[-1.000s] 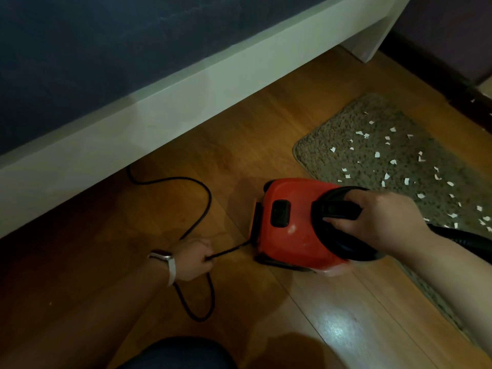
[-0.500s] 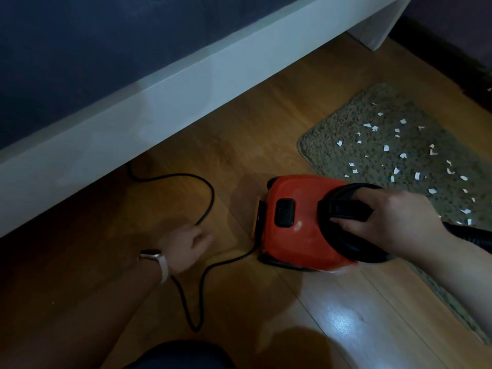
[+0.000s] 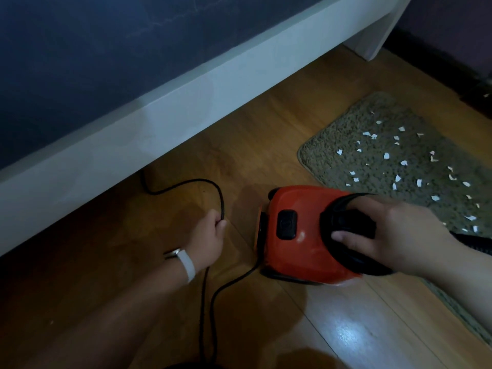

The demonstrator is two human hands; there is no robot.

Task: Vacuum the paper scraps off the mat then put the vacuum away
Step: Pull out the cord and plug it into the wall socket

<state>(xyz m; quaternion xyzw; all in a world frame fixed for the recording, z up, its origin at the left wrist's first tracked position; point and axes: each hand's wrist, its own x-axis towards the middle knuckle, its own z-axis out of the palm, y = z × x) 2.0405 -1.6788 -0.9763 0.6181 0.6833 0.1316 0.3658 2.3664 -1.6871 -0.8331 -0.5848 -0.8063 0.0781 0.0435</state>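
A small red vacuum [image 3: 300, 235] with a black handle stands on the wooden floor, just left of a grey-brown mat [image 3: 372, 145]. Several white paper scraps [image 3: 403, 163] lie scattered over the mat. My right hand [image 3: 386, 233] grips the vacuum's black handle from the right. A black power cord [image 3: 213, 187] runs from the vacuum's left end, loops across the floor and goes under the bed. My left hand [image 3: 210, 238], with a white watch strap on the wrist, holds a stretch of that cord. The vacuum's black hose [image 3: 476, 242] shows behind my right wrist.
A white bed frame [image 3: 165, 121] with a dark mattress [image 3: 106, 49] runs diagonally across the top; its leg [image 3: 378, 41] stands at the upper right. A dark skirting edge [image 3: 452, 73] lines the far right. Bare wooden floor [image 3: 332, 328] lies in front of the vacuum.
My left hand let go of the cord near the vacuum, opened, then reached further up the loop and took hold there. The cord's loop has shifted. My right hand stays on the handle.
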